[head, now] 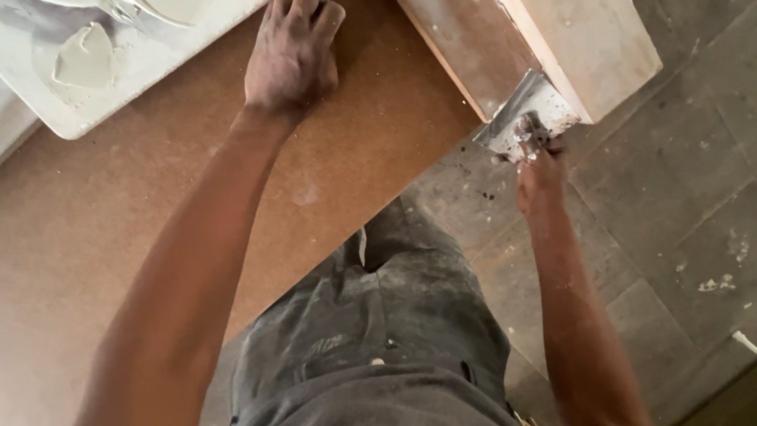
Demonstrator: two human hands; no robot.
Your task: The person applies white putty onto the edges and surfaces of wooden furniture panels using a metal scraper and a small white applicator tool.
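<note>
right hand [538, 167] grips putty knife [525, 116] | left hand [292, 49] seemingly rests on board [145, 209]
</note>
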